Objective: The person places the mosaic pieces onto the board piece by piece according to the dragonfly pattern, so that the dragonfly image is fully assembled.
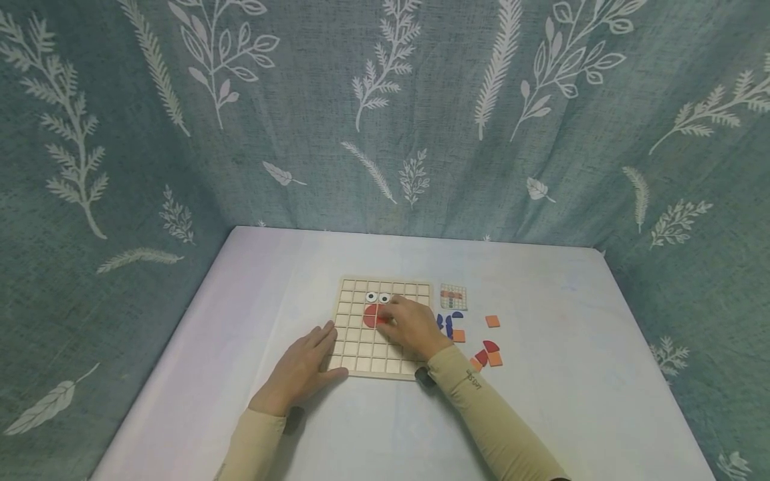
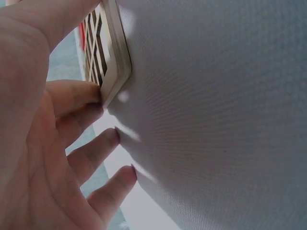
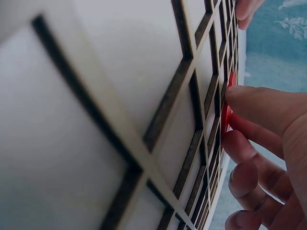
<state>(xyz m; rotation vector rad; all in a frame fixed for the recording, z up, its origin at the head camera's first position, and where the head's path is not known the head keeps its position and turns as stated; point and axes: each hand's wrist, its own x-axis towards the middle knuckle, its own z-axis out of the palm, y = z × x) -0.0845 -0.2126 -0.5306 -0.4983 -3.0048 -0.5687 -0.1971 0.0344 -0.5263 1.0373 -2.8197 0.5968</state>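
A wooden grid board (image 1: 377, 375) lies flat on the white table. Two white eye pieces (image 1: 371, 296) with dark centres sit side by side in its upper cells. Just below them, red quarter-round pieces (image 1: 369, 316) form a rounded shape, partly covered by my right hand (image 1: 415, 325). In the right wrist view, that hand's thumb and a finger pinch a red piece (image 3: 225, 115) at the grid; its exact outline is hidden. My left hand (image 1: 303, 364) rests at the board's lower left, fingers spread, touching the board's edge (image 2: 117, 57) in the left wrist view.
Right of the board lies a small pattern card (image 1: 453, 296), with several blue curved pieces (image 1: 458, 314) below it. Farther right are loose orange squares (image 1: 492, 321) and red quarter-round pieces (image 1: 490, 346). A leaf-patterned green curtain (image 1: 325, 133) surrounds the table's back and sides.
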